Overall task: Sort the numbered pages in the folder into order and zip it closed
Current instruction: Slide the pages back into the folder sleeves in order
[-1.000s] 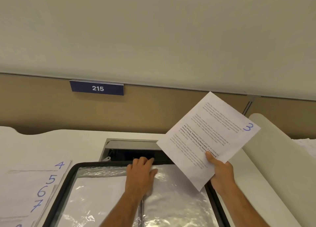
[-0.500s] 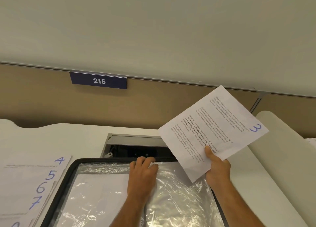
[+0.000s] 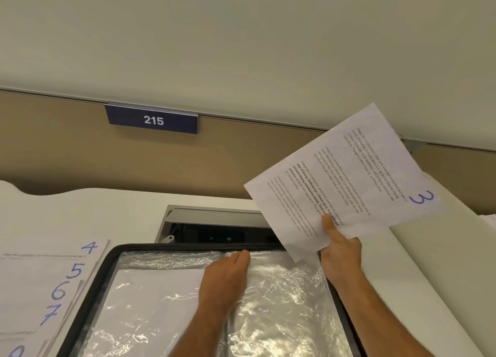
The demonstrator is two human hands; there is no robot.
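An open black zip folder (image 3: 88,289) lies on the desk with clear plastic sleeves (image 3: 281,297) across both halves; the left sleeve shows a white sheet inside. My left hand (image 3: 226,273) is at the top edge of the right-hand sleeve near the spine, fingers curled under the plastic. My right hand (image 3: 339,246) pinches the lower edge of page 3 (image 3: 346,179), held tilted in the air above the folder's right corner. Pages 4, 5, 6 and 7 (image 3: 45,278) lie fanned in a stack on the desk to the left of the folder.
A grey cable hatch (image 3: 214,217) stands open in the desk just behind the folder. A beige partition with a "215" plate (image 3: 153,120) backs the desk. A pale raised panel (image 3: 442,276) slopes along the right side.
My left hand's fingers curled from flat on the sleeve to hooking its top edge. Page 3 shifted slightly right and up in my right hand.
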